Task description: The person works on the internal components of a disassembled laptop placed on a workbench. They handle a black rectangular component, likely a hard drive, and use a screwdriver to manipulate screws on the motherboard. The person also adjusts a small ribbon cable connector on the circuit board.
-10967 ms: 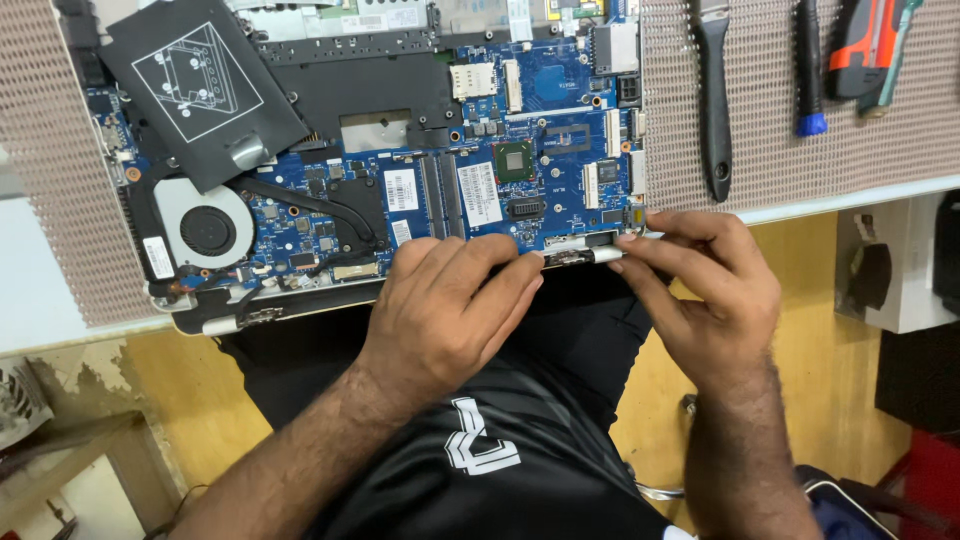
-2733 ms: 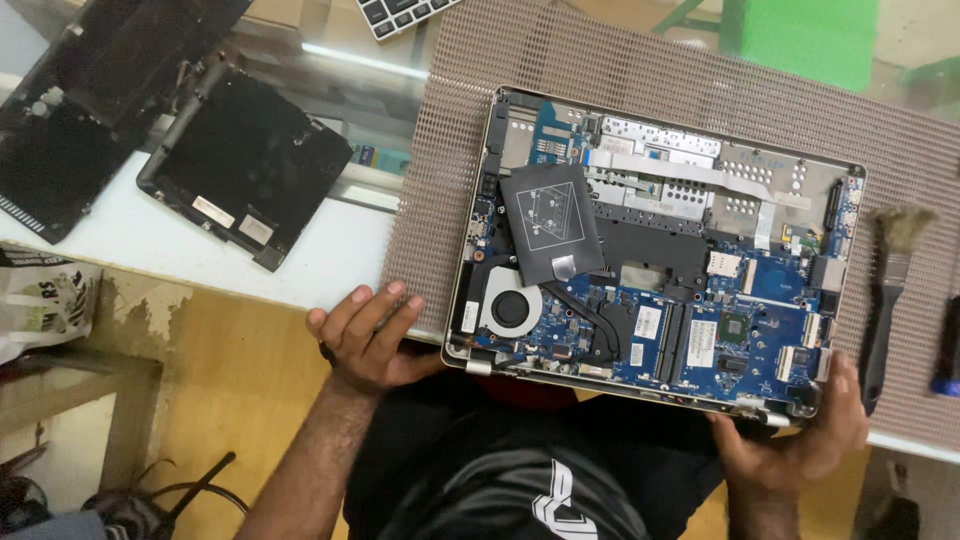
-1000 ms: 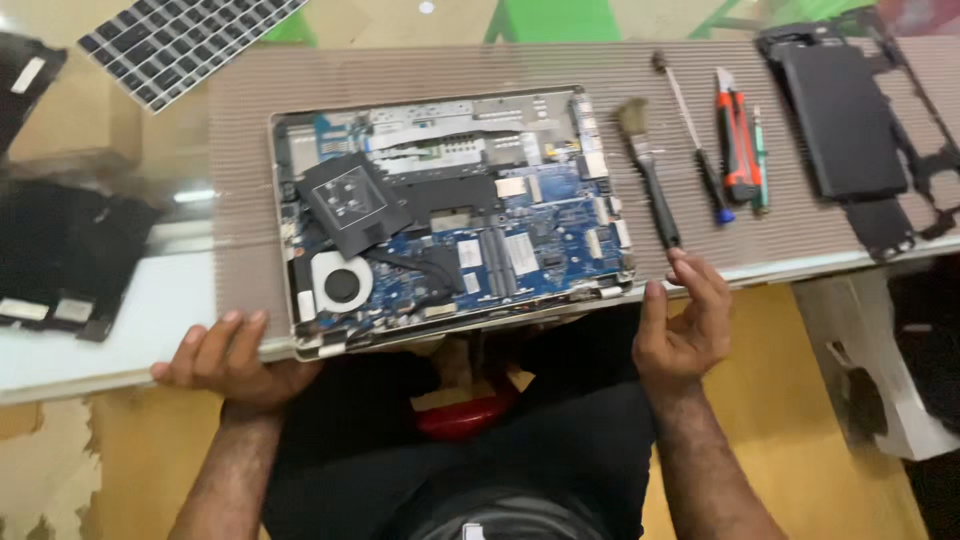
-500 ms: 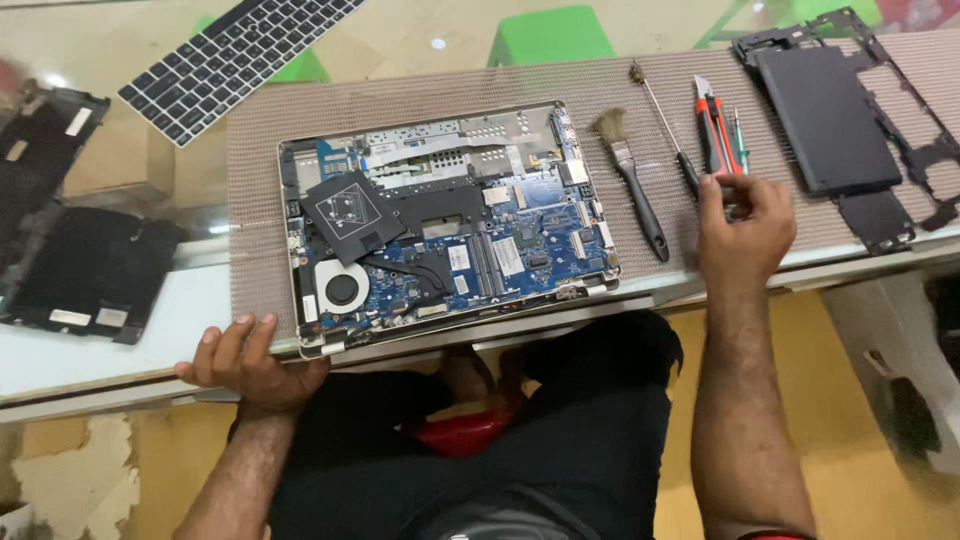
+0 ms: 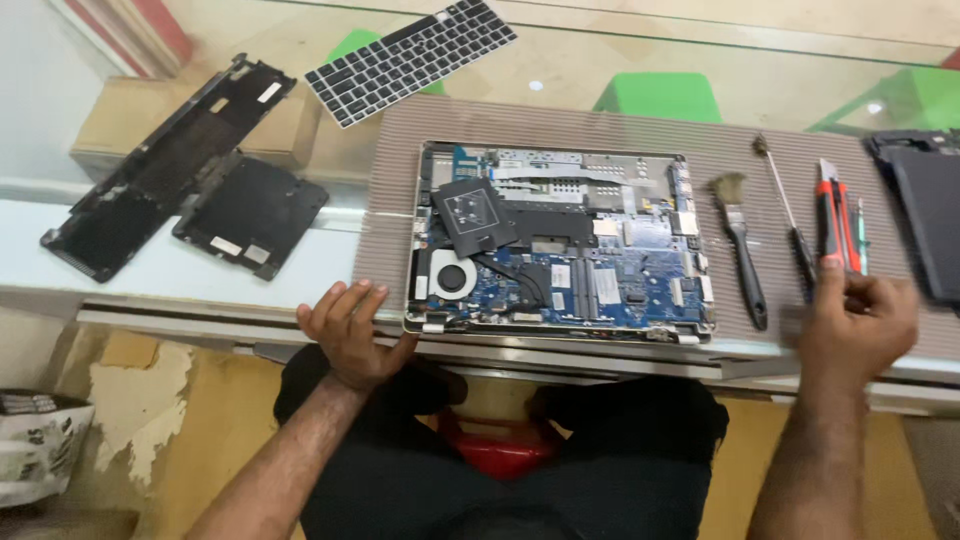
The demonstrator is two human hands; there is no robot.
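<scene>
The right hand is curling over the near ends of the hand tools at the right of the ribbed mat, and the relation that matters is between it and the red utility knife. The knife is lying with its long axis running away from the person, its near end meeting the fingers, while a screwdriver is lying just to its left on nearly the same line and a brush is lying a little farther left. The fingers are bent and partly closed, though motion blur is hiding whether they are actually gripping the knife or only touching it. The left hand is resting open and holding nothing, fingers spread on the worktop edge just beside the near left corner of the opened laptop. That laptop is lying between the two hands, so the tools are sitting well apart from the left hand and directly under the right.
</scene>
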